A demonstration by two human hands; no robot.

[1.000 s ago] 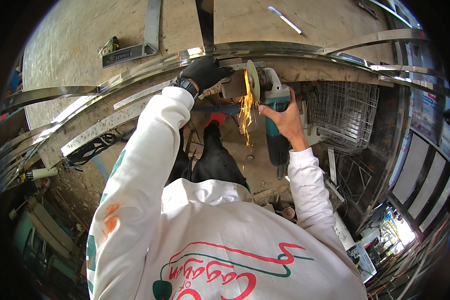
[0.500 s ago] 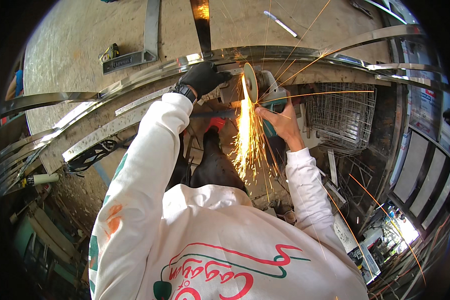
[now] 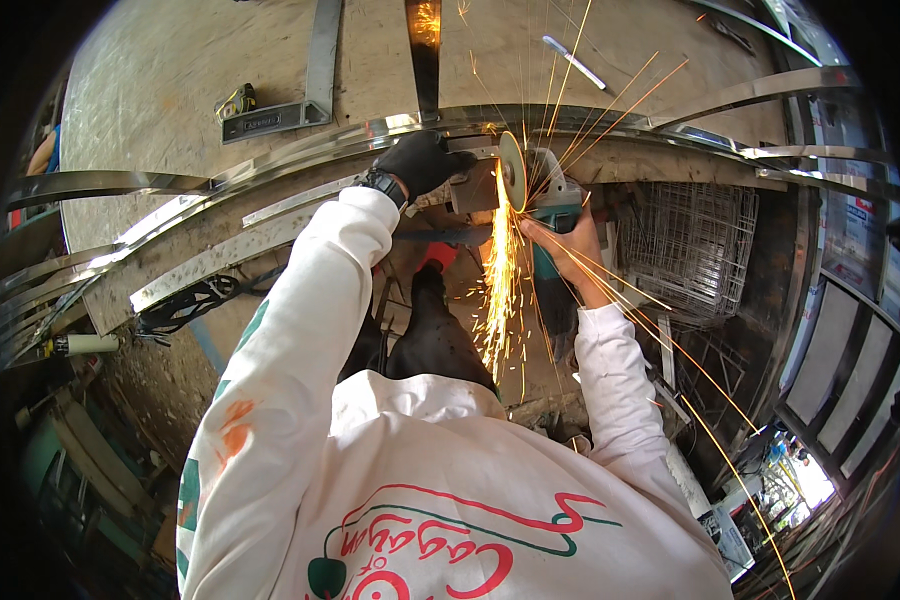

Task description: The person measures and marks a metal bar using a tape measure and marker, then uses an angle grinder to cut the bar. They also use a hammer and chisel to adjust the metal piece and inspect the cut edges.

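Right of the gloved left hand (image 3: 420, 162), curled by the metal strips (image 3: 395, 122), hold unclear, the right hand (image 3: 572, 245) grasps a sparking grinder (image 3: 558, 217); grinding seems underway, needing steadiness.

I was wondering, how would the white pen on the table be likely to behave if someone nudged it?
The white pen would probably roll if pushed sideways, since it looks slim and rounded and nothing on the table touches it. It is likely light, being thin, and seems stiff, lying straight.
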